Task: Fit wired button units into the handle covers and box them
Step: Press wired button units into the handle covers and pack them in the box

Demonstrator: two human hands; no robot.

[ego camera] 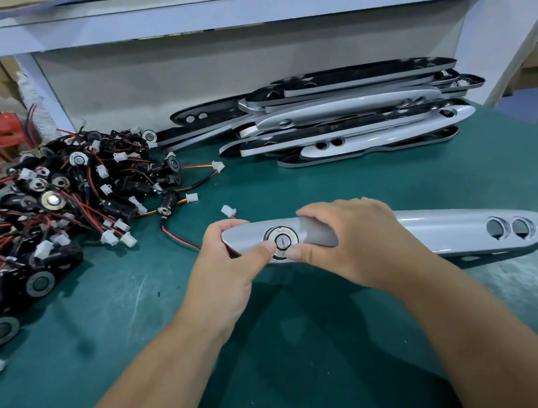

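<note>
Both hands, left hand (224, 265) and right hand (352, 240), grip a handle cover (444, 231), thumbs pressing its seated button unit (281, 241).

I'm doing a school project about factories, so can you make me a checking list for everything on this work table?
Surface: green mat, scuffed pale near the right.
Job's things: handle cover with a button unit seated in its left hole; its two right holes are empty. Stack of covers behind; pile of wired units on the left.
Clutter: nothing seen.
Hands: left hand grips the cover's left end, right hand its middle; both thumbs touch the unit's rim.
Cables: white connector behind the left hand; red-black wire runs from the pile towards it.
Surroundings: white shelf frame; red stools.
</note>
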